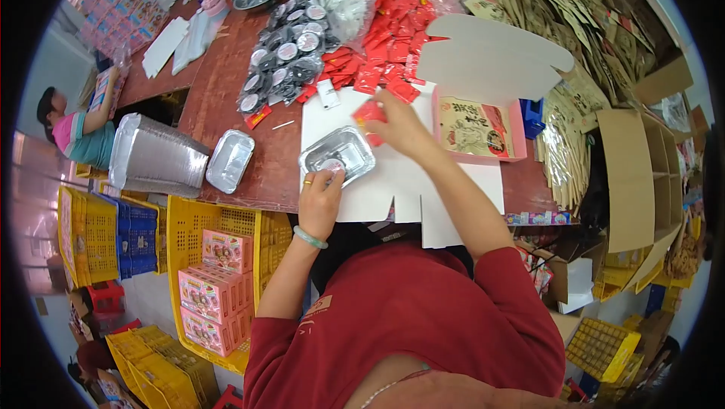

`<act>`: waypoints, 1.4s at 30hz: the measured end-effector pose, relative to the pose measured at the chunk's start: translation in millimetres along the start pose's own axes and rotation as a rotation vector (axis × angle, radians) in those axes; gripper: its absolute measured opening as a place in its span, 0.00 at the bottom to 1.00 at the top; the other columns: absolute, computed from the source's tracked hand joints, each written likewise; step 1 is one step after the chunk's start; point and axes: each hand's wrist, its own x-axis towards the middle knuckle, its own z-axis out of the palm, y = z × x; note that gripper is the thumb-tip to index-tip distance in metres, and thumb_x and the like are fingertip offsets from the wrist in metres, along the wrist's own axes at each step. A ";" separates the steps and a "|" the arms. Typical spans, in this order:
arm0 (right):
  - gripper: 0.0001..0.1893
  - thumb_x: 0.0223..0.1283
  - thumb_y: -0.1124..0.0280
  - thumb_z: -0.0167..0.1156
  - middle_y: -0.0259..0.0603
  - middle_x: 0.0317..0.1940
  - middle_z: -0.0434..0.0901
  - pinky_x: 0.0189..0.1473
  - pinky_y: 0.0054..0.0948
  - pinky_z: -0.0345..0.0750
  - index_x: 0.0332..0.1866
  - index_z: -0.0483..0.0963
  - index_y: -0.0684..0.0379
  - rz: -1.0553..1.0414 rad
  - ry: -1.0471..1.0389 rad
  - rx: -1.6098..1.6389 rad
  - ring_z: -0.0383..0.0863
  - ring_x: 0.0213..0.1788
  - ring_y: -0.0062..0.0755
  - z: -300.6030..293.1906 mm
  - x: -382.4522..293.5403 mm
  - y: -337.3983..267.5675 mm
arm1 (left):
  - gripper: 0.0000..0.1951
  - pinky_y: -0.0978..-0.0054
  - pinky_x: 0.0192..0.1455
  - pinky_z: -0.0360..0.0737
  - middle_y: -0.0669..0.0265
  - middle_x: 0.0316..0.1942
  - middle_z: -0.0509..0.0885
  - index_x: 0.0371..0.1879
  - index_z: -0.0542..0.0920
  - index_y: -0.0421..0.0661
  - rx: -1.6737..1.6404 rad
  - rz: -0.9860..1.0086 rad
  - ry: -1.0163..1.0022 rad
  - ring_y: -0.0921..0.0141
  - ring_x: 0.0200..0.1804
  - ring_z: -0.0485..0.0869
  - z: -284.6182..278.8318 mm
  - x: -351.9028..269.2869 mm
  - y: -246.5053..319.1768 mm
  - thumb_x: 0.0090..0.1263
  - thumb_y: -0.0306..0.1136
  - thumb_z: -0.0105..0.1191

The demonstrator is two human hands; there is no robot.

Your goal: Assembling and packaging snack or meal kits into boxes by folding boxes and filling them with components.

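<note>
My left hand (320,199) is at the near left corner of a foil tray (359,151), its fingers on a small round item with a white label (333,166) inside the tray. My right hand (399,126) grips a red packet (369,114) just above the tray's far right side. Below that packet another red piece shows, partly hidden. The tray rests on white card (317,120), where a small white packet (327,94) also lies. To the right stands a pink box (515,126) with its white lid raised and a printed kraft packet (473,126) inside.
Red packets (396,29) and bagged round-labelled items (288,51) are heaped at the back. Stacked foil trays (158,154) and a single foil tray (230,161) lie left. Kraft packets (566,103) fill the right. A yellow crate (181,228) holds pink boxes; another person (85,126) works at far left.
</note>
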 end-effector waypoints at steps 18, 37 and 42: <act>0.20 0.58 0.73 0.63 0.40 0.33 0.75 0.33 0.27 0.76 0.57 0.75 0.61 0.002 0.417 -0.321 0.73 0.27 0.26 -194.6 -76.1 74.2 | 0.15 0.64 0.60 0.76 0.58 0.44 0.80 0.45 0.82 0.40 -0.219 0.592 -0.061 0.58 0.55 0.78 91.5 177.4 116.9 0.59 0.24 0.53; 0.20 0.59 0.62 0.65 0.55 0.37 0.82 0.44 0.46 0.78 0.51 0.71 0.64 0.226 0.525 -0.549 0.82 0.43 0.56 -177.5 -119.5 88.7 | 0.22 0.60 0.57 0.77 0.49 0.56 0.79 0.59 0.75 0.39 -0.177 0.379 -0.368 0.53 0.56 0.80 148.5 192.9 128.1 0.64 0.21 0.49; 0.20 0.62 0.56 0.63 0.52 0.35 0.81 0.42 0.49 0.78 0.49 0.74 0.62 0.179 0.666 -0.660 0.83 0.41 0.56 -245.9 -148.7 59.1 | 0.21 0.61 0.55 0.79 0.49 0.56 0.79 0.58 0.76 0.38 -0.064 0.418 -0.335 0.54 0.54 0.81 163.7 197.2 115.1 0.64 0.21 0.49</act>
